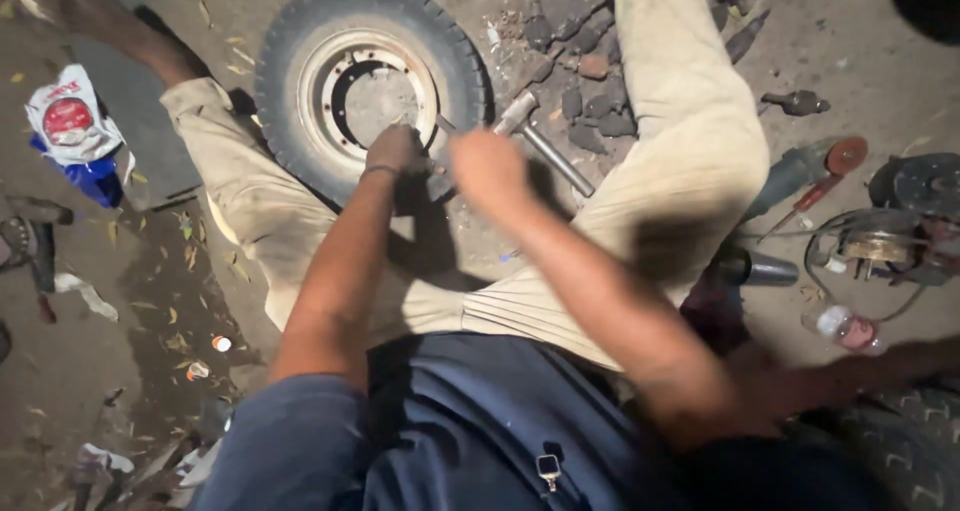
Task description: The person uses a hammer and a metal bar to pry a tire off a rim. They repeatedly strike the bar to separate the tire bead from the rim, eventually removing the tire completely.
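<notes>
Tyre (372,81) flat on dirt, pale rim, both hands seemingly clenching blurred tools.

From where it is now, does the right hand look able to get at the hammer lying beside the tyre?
Probably yes. The right hand is blurred but sits just short of the hammer, which lies on the ground beside the tyre. Nothing lies between them; the left hand is off to the side at the rim.
</notes>
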